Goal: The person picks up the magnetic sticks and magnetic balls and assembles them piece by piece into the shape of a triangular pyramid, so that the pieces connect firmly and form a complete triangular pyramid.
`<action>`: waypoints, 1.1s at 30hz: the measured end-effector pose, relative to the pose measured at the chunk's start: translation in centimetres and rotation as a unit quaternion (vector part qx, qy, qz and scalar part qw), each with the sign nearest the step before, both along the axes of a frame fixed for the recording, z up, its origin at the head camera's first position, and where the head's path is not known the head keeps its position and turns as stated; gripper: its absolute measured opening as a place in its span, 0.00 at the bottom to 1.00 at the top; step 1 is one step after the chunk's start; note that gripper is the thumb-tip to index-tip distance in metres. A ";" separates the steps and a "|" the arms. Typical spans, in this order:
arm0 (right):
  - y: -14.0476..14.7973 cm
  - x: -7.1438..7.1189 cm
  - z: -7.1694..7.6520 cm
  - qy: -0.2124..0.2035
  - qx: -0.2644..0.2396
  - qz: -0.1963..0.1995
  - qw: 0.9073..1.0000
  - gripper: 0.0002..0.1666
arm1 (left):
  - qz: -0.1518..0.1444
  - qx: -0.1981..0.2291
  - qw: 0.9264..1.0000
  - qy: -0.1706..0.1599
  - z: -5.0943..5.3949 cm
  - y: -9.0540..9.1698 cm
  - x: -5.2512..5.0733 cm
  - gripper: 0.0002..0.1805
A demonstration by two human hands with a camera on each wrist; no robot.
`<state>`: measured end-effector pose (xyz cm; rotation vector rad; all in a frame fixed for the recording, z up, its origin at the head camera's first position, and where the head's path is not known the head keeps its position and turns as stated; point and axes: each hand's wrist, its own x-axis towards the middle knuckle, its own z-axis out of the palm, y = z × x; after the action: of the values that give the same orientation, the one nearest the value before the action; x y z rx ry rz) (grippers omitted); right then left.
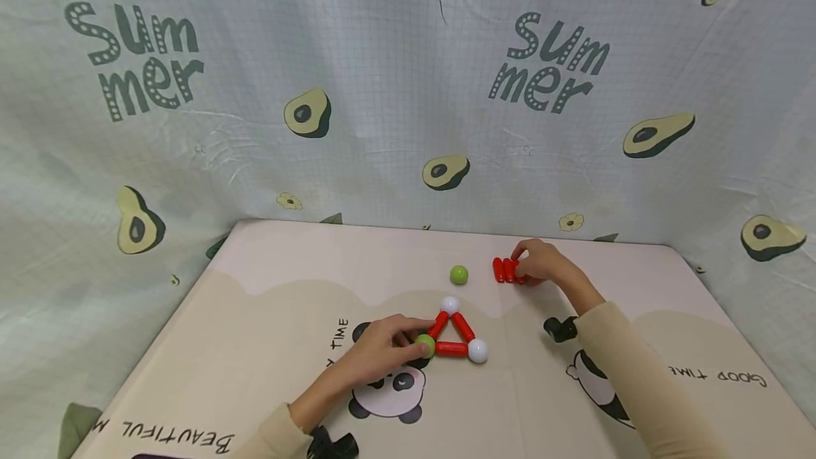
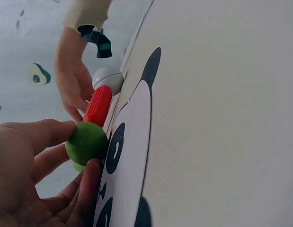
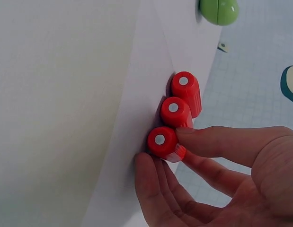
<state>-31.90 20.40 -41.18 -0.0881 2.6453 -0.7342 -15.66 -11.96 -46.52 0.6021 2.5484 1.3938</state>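
Observation:
A flat triangle of red rods [image 1: 451, 350] lies on the table, with white balls [image 1: 477, 351] at two corners and a green ball [image 2: 87, 143] at the third. My left hand [image 1: 377, 351] pinches that green ball between thumb and fingers. Farther back on the right, three loose red rods [image 3: 183, 81] lie side by side. The end rod [image 3: 160, 142] of that row is between the thumb and fingers of my right hand [image 1: 543, 262], which grips it. Their round ends show a silvery disc in the right wrist view.
A loose green ball [image 1: 459, 275] sits behind the triangle, left of the rod row. The table mat [image 1: 255, 331] carries printed pandas and words. A patterned curtain [image 1: 382, 55] hangs behind the table's far edge. A dark object [image 1: 156, 456] shows at the lower left edge.

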 end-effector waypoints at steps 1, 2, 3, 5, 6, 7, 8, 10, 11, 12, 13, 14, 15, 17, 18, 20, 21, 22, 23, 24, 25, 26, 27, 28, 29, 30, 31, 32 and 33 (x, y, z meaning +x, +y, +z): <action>0.0 0.0 0.0 0.001 -0.001 0.001 1.000 0.25 | -0.001 -0.002 1.000 0.000 0.0 0.0 0.0 0.23; 0.0 0.0 0.0 0.002 -0.004 0.001 1.000 0.25 | -0.002 -0.003 1.000 0.000 0.0 0.0 0.0 0.23; 0.0 0.1 0.1 0.003 -0.006 0.001 1.000 0.25 | -0.002 -0.004 1.000 0.000 0.0 0.0 -0.1 0.23; 0.1 0.2 0.1 0.003 -0.012 -0.002 1.000 0.25 | -0.002 -0.004 1.000 -0.001 0.0 0.1 -0.1 0.23; 0.1 0.2 0.1 0.003 -0.015 -0.002 1.000 0.25 | -0.002 -0.003 1.000 -0.001 -0.1 0.1 -0.1 0.23; 0.1 0.3 0.2 0.003 -0.017 -0.002 1.000 0.25 | -0.002 -0.002 1.000 -0.002 -0.1 0.1 -0.1 0.23; 0.1 0.4 0.2 0.003 -0.021 -0.004 1.000 0.25 | -0.001 0.000 1.000 -0.003 -0.2 0.1 -0.2 0.23; 0.1 0.5 0.3 0.004 -0.027 -0.005 1.000 0.25 | 0.002 0.004 1.000 -0.005 -0.2 0.1 -0.2 0.23; 0.2 0.6 0.3 0.005 -0.030 -0.005 1.000 0.25 | 0.003 0.006 1.000 -0.006 -0.3 0.1 -0.2 0.22; 0.2 0.6 0.4 0.006 -0.034 -0.005 0.999 0.25 | 0.005 0.008 1.000 -0.008 -0.3 0.1 -0.2 0.22; 0.2 0.6 0.4 0.008 -0.037 -0.005 0.999 0.24 | 0.006 0.010 1.000 -0.009 -0.3 0.1 -0.2 0.22; 0.3 0.7 0.4 0.009 -0.040 -0.007 0.999 0.24 | 0.007 0.011 1.000 -0.010 -0.4 0.1 -0.2 0.22; 0.3 0.7 0.5 0.011 -0.041 -0.007 0.999 0.23 | 0.008 0.012 1.000 -0.012 -0.4 0.1 -0.2 0.22; 0.4 0.6 0.5 0.015 -0.042 -0.008 0.999 0.23 | 0.010 0.013 1.000 -0.013 -0.4 0.1 -0.2 0.21; 0.5 0.6 0.5 0.018 -0.044 -0.007 0.999 0.22 | 0.010 0.015 1.000 -0.014 -0.3 0.1 -0.2 0.21; 0.6 0.6 0.6 0.024 -0.045 -0.008 0.999 0.22 | 0.012 0.017 1.000 -0.015 -0.3 0.1 -0.1 0.21; 0.7 0.6 0.7 0.026 -0.047 -0.008 0.998 0.23 | 0.012 0.018 1.000 -0.015 -0.3 0.1 -0.1 0.21; 0.7 0.6 0.8 0.028 -0.050 -0.004 0.998 0.23 | 0.012 0.019 1.000 -0.015 -0.3 0.1 -0.1 0.21; 0.7 0.6 0.9 0.030 -0.054 -0.002 0.998 0.24 | 0.013 0.019 1.000 -0.015 -0.3 0.1 -0.1 0.21; 0.7 0.6 0.9 0.032 -0.058 0.000 0.998 0.24 | 0.013 0.020 1.000 -0.016 -0.2 0.1 -0.1 0.21; 0.7 0.7 1.0 0.033 -0.061 0.002 0.998 0.24 | 0.014 0.021 1.000 -0.016 -0.2 0.1 -0.1 0.21; 0.6 0.8 1.2 0.035 -0.065 0.005 0.997 0.25 | 0.014 0.021 1.000 -0.017 -0.2 0.1 -0.1 0.21; 0.5 1.0 1.3 0.037 -0.071 0.010 0.997 0.25 | 0.014 0.022 0.999 -0.019 -0.1 0.1 -0.1 0.21; 0.4 1.1 1.5 0.041 -0.075 0.015 0.996 0.25 | 0.014 0.023 0.999 -0.020 -0.1 0.1 -0.1 0.21; 0.3 1.3 1.6 0.044 -0.079 0.019 0.996 0.25 | 0.014 0.024 0.999 -0.021 0.0 0.1 -0.1 0.21; 0.1 1.6 1.8 0.048 -0.083 0.024 0.995 0.25 | 0.014 0.024 0.999 -0.022 0.0 0.1 -0.1 0.21; 0.0 1.8 1.9 0.053 -0.085 0.029 0.995 0.25 | 0.013 0.024 0.999 -0.023 0.0 0.1 -0.1 0.21; -0.2 2.2 2.1 0.057 -0.089 0.035 0.994 0.24 | 0.013 0.024 0.999 -0.023 0.1 0.1 0.0 0.21; -0.4 2.5 2.2 0.061 -0.092 0.041 0.993 0.24 | 0.013 0.025 0.999 -0.023 0.1 0.1 0.0 0.21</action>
<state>-29.44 19.99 -38.99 -0.2982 2.6639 -0.9706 -15.70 -11.83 -46.46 0.5403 2.5006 1.4655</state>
